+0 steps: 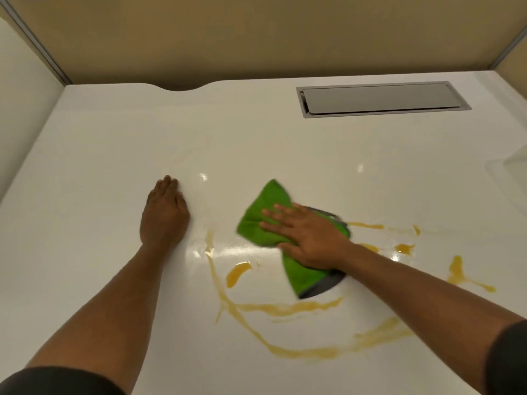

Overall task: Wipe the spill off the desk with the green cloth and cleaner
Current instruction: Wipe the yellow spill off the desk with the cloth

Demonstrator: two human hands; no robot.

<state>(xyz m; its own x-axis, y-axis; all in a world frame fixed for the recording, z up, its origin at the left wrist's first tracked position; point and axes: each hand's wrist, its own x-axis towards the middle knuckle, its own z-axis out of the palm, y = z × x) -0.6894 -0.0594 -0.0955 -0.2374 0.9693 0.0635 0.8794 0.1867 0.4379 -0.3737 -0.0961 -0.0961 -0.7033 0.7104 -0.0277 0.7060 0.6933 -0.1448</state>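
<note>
Your right hand (306, 238) lies flat on the bright green folded cloth with a grey edge (268, 218), fingers spread wide and pressing down, not pinching it. That flat press is probably there so more of the cloth rubs the smooth white desk (114, 138). Your left hand (165, 212) rests palm down on a bare part of the desk, fingers together, holding nothing (it looks like it props you up while you lean).

The cloth sits in the middle of the sticky yellow-orange spill (285, 307). Streaks and blobs lie below it and to its right, so I think much wiping is left.

The cloth looks blurry, and your hand hides its middle. No cleaner bottle shows. Something pale at the right edge is cut off, and I cannot tell what it is. A grey metal flap (382, 99) sits far back.
</note>
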